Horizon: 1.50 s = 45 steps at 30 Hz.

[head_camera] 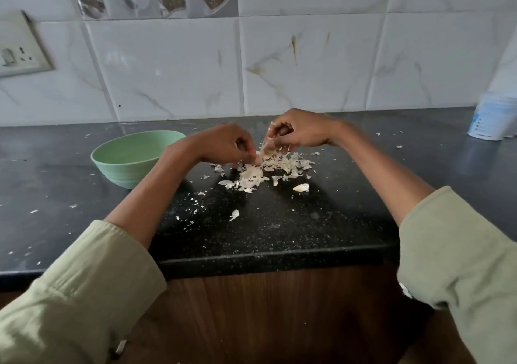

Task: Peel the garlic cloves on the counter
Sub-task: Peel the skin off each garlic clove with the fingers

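While both hands worked over the heap of skins [275, 165] at the middle of the counter [279, 232], we kept a clove [268, 149] pinched in the curled fingers of our right hand [302, 132], just above the heap's far edge. Its long axis hung roughly from twelve to six o'clock, tilted a little, its lower end towards the skins. Our left hand [223, 145] sat just beside it at nine o'clock, fingers curled and the tips drawn together at the clove's lower end; whether they had hold of a flake of skin or only touched it, we could not tell, for the spot was blurred.

We judged the step to be stripping skin from this clove, so the next pull would run from the left fingertips away from the right hand, along that axis. The left hand was the nearer one for the pulling, the right for the holding.

One more clove [301, 187] lay on the counter at about five o'clock from the heap, apart from it and nearer our right hand, its long axis roughly three to nine o'clock. We could not tell whether it had been peeled. A green bowl [134, 159] stood at nine o'clock from the heap, near our left forearm, and what lay in it did not show. A white tub [488, 120] stood far off at two o'clock.
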Each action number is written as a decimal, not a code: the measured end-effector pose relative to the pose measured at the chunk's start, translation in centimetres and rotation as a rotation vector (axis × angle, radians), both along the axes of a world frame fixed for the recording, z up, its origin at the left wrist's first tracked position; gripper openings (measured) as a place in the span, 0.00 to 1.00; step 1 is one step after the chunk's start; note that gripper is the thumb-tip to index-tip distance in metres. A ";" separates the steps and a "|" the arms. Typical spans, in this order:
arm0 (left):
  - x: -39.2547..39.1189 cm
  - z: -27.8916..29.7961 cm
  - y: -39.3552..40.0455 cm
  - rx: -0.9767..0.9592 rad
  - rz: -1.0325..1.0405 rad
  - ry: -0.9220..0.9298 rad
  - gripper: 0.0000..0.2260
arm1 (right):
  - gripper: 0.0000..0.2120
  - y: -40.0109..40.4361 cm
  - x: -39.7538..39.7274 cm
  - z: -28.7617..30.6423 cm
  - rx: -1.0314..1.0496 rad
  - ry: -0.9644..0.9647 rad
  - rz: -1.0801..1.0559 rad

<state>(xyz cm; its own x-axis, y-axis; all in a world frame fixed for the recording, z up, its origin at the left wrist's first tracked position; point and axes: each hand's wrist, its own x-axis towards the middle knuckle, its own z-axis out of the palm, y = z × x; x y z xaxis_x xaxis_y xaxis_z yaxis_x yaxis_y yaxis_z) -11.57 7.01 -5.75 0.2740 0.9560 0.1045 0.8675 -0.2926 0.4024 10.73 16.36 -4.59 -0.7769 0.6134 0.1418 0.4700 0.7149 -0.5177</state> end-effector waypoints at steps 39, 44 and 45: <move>-0.1 0.9 -0.6 -0.081 -0.010 0.045 0.05 | 0.14 -0.3 0.3 0.9 0.054 -0.022 -0.009; 0.3 0.9 -0.6 -0.013 0.009 0.030 0.06 | 0.16 -1.3 -0.9 0.4 0.063 -0.057 0.071; 0.3 0.9 -0.6 -0.001 0.013 0.027 0.07 | 0.16 -1.3 -1.0 0.4 0.056 -0.053 0.078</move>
